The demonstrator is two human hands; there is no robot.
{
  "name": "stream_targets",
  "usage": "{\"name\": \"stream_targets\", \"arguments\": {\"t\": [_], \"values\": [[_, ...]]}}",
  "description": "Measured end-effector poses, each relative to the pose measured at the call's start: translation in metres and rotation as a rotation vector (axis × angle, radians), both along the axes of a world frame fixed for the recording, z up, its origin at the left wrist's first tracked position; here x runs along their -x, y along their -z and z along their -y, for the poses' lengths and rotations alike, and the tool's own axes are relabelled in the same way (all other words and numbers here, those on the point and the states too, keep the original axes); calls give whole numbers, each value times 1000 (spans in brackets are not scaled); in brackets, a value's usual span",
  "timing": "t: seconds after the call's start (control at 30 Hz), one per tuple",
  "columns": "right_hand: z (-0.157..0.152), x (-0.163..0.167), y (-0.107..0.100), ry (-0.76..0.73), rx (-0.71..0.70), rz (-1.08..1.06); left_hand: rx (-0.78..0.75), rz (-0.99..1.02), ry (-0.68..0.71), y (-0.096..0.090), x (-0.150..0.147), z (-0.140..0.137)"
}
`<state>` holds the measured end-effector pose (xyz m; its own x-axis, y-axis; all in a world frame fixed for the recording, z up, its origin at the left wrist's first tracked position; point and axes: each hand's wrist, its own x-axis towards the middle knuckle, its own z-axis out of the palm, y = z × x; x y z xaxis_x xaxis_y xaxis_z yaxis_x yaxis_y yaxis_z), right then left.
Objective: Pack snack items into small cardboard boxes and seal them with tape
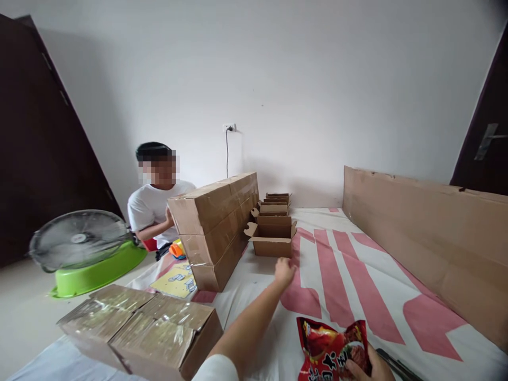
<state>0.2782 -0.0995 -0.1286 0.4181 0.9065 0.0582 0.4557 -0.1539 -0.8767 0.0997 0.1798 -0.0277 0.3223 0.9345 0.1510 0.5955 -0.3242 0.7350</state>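
My left hand (284, 272) reaches forward over the cloth, at the near lower right corner of an open cardboard box (273, 247). Its fingers point away and are mostly hidden behind the back of the hand; whether they touch the box I cannot tell. The box stands upright with its flaps spread. In the lower right, my right hand (371, 365) is closed around a red food packet (327, 349) printed with large dark characters. More open cardboard boxes (273, 207) stand in a row behind the nearest one.
Stacked, taped boxes (216, 233) form a wall on the left; more taped boxes (151, 328) sit nearer. A tall cardboard panel (428, 238) borders the right. Beyond the stack sits a person (146, 211). A fan (81, 238) lies over a green tub (99, 270).
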Motion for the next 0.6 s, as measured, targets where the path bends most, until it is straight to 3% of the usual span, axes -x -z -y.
{"name": "stream_targets", "arguments": {"t": [0.17,0.3,0.4,0.6], "values": [[3,1,5,-45,-43,-11,107,-122,505,13,-24,88],[4,1,7,-23,-71,-23,207,-446,781,2,-17,119],[3,2,7,-29,-102,-75,221,-533,691,-23,-2,100],[1,8,-2,-34,-56,-48,-8,-492,239,-73,38,1]]}}
